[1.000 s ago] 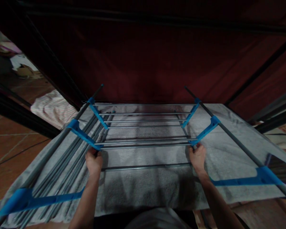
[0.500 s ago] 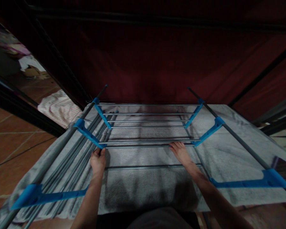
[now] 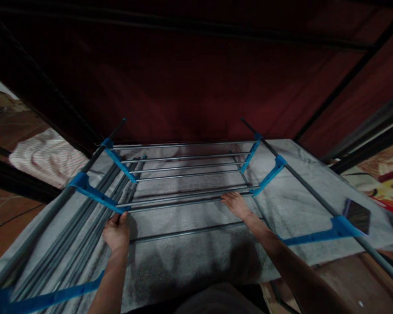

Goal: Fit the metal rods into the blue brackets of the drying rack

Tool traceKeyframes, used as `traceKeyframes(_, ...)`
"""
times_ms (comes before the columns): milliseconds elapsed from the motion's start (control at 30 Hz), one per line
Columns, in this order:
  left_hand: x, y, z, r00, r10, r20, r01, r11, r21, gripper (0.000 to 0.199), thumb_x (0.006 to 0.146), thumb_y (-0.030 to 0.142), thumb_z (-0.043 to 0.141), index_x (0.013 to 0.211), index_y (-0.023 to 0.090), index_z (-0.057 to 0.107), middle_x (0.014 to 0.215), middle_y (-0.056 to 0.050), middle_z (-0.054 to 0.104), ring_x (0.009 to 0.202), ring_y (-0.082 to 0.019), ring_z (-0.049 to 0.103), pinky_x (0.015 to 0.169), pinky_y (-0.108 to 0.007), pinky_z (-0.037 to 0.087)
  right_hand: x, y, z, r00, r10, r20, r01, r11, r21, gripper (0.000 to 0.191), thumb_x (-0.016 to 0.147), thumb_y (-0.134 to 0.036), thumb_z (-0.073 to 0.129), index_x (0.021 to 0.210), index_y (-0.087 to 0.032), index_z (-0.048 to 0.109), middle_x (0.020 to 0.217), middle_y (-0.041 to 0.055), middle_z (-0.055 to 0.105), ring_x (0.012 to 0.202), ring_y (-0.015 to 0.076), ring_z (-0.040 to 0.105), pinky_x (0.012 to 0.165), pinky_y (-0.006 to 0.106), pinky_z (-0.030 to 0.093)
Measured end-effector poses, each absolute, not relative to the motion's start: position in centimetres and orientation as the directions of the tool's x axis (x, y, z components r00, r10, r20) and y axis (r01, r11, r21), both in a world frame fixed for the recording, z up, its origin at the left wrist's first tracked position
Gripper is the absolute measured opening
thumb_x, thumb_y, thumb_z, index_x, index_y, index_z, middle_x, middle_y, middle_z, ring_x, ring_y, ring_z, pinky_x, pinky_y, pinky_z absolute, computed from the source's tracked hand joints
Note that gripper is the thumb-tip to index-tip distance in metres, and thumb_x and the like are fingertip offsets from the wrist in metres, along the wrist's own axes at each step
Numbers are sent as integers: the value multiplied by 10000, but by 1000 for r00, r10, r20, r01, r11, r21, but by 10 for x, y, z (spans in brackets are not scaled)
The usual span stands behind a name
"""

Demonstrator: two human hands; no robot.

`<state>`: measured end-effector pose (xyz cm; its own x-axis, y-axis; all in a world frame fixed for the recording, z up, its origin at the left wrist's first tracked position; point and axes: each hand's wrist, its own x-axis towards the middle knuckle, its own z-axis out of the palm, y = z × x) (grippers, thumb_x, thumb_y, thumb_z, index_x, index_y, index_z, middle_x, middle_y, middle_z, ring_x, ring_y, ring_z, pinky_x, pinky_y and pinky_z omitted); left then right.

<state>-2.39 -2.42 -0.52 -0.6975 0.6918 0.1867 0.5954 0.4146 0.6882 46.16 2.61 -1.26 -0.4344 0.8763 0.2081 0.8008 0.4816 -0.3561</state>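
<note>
A rack of grey metal tubes joined by blue plastic brackets lies across a grey cloth. My left hand (image 3: 117, 231) is closed with thumb and fingers at the lower end of the left middle blue bracket (image 3: 96, 195). A small dark part shows between those fingers, too hidden to name. Over a cross tube (image 3: 180, 204) near its right end, my right hand (image 3: 236, 205) is curled with its fingers on the metal. That tube runs between the left bracket and the right middle blue bracket (image 3: 267, 176).
Several loose grey tubes (image 3: 81, 222) lie along the left side, under the frame. A phone (image 3: 356, 216) rests on the grey cloth (image 3: 314, 196) at the right. Behind stands a dark red panel (image 3: 196, 87). Striped fabric (image 3: 49, 157) lies at the left.
The view has swung to the right, so the rack appears shifted left and the phone shows fully. Both hands keep their places on the bracket end and the tube.
</note>
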Motion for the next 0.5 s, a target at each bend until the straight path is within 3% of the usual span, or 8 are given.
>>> traceKeyframes(300, -29, -19, -11, -681, 705, 198, 654, 464, 597, 448, 804, 541, 472, 870, 155, 690, 652, -43, 471, 694, -248, 500, 694, -386, 421, 461, 28, -8, -402, 892, 205, 808, 451, -378, 275, 1027, -324, 478, 974, -272, 743, 952, 56, 750, 910, 236, 671, 913, 413, 505)
traceKeyframes(500, -30, -19, -1, -659, 738, 144, 649, 462, 605, 431, 798, 519, 477, 875, 152, 688, 721, -80, 555, 777, -292, 577, 746, -430, 472, 459, 16, -4, -351, 892, 286, 801, 444, -401, 290, 1020, -343, 508, 1201, -251, 716, 1119, 65, 736, 1046, 251, 637, 1006, 456, 492)
